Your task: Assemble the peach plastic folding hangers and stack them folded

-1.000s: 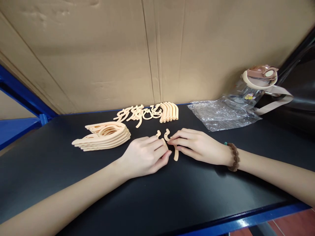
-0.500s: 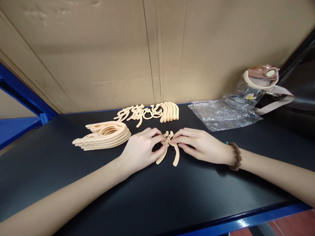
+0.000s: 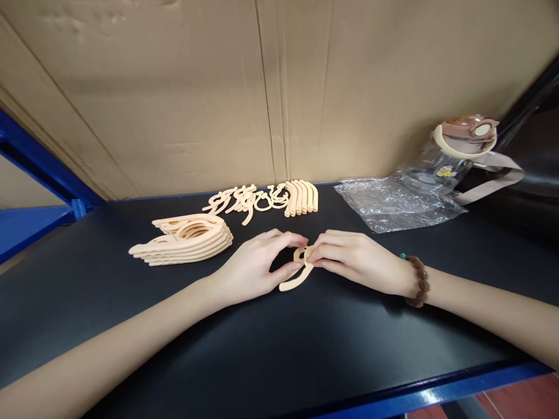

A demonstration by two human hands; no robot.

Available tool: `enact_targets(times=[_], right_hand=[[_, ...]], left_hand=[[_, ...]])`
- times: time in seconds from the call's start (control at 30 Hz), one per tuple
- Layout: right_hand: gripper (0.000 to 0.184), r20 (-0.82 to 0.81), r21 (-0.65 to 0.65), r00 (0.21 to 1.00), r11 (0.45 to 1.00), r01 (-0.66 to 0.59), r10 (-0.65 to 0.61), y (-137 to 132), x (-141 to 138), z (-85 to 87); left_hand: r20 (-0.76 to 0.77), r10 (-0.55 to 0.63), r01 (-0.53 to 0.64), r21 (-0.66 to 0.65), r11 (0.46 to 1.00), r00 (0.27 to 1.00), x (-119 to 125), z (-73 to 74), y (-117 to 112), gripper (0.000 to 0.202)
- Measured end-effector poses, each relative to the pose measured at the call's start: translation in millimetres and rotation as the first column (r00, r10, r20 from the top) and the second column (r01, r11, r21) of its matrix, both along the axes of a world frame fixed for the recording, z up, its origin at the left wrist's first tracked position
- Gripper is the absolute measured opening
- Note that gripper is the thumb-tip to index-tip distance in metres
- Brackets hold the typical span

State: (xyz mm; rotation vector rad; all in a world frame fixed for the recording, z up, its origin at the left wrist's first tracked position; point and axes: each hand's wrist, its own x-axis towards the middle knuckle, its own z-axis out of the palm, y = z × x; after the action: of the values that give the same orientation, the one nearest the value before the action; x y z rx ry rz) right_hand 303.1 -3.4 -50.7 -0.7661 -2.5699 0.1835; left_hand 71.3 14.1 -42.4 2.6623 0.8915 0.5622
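Both hands meet at the middle of a black table [image 3: 279, 355]. My left hand [image 3: 253, 265] pinches a curved peach plastic piece [image 3: 296, 277] between thumb and fingers. My right hand [image 3: 353, 259], with a brown bead bracelet at the wrist, pinches the hooked upper end of the same peach parts from the other side. The parts overlap under the fingertips, so I cannot tell how many pieces are there.
A stack of assembled peach hangers [image 3: 186, 238] lies to the left. A row of loose peach pieces [image 3: 266, 201] lies at the back by the cardboard wall. A crumpled clear plastic bag [image 3: 393, 203] and a water bottle [image 3: 454, 151] sit at the right.
The two separate curved pieces have been brought together; the right-hand one has swung under my fingers, so only one arm sticks out now. Both hands moved slightly closer.
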Motion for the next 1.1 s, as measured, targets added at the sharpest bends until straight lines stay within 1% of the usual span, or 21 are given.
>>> enact_targets(times=[0.17,0.3,0.37,0.43,0.5,0.57,0.63,0.73,0.9,0.97,1.1], right_hand=[[0.021,-0.021,-0.017,1.000,1.000,-0.010,0.010,-1.3,0.0,-1.4],[0.018,-0.089,-0.067,0.992,0.994,-0.091,0.085,-3.5,-2.1,0.2],[0.016,-0.147,-0.085,0.984,0.990,-0.112,0.098,-4.5,-2.7,1.1],[0.015,-0.206,-0.090,0.977,0.993,-0.077,0.057,-4.4,-2.1,1.8],[0.015,-0.229,-0.092,0.973,0.996,-0.008,-0.013,-2.6,-0.4,2.4],[0.015,-0.209,-0.089,0.976,0.995,0.048,-0.066,0.4,1.6,2.9],[0.015,-0.171,-0.097,0.981,0.992,0.076,-0.092,3.4,3.0,3.2],[0.014,-0.108,-0.141,0.990,0.987,0.075,-0.090,6.1,3.3,3.2],[0.013,-0.060,-0.168,0.994,0.983,0.077,-0.088,5.9,2.9,2.9],[0.014,-0.063,-0.166,0.994,0.983,0.074,-0.085,5.8,3.2,2.9],[0.013,-0.066,-0.157,0.995,0.986,0.060,-0.071,6.5,3.9,2.8]], left_hand=[[-0.040,-0.052,0.050,-0.057,0.997,0.998,-0.3,4.9,-1.8,0.027],[-0.048,-0.063,0.059,-0.087,0.994,0.997,-0.4,6.4,-3.0,0.034],[-0.050,-0.069,0.065,-0.087,0.994,0.996,-0.4,6.1,-3.4,0.035],[-0.047,-0.084,0.080,-0.090,0.993,0.995,-1.0,5.3,-3.2,0.034],[-0.042,-0.089,0.084,-0.098,0.992,0.995,-2.1,4.2,-2.4,0.035],[-0.037,-0.099,0.095,-0.098,0.991,0.994,-3.8,3.3,-1.1,0.038],[-0.032,-0.127,0.123,-0.085,0.989,0.991,-5.5,2.6,0.3,0.041],[-0.030,-0.170,0.167,-0.063,0.984,0.985,-7.7,1.5,2.0,0.043],[-0.017,-0.176,0.175,-0.046,0.983,0.984,-8.2,0.2,2.3,0.043],[-0.019,-0.154,0.153,-0.032,0.988,0.988,-6.7,1.1,1.6,0.042],[-0.060,-0.055,0.055,0.008,0.998,0.997,-1.9,4.0,-0.5,0.036]])
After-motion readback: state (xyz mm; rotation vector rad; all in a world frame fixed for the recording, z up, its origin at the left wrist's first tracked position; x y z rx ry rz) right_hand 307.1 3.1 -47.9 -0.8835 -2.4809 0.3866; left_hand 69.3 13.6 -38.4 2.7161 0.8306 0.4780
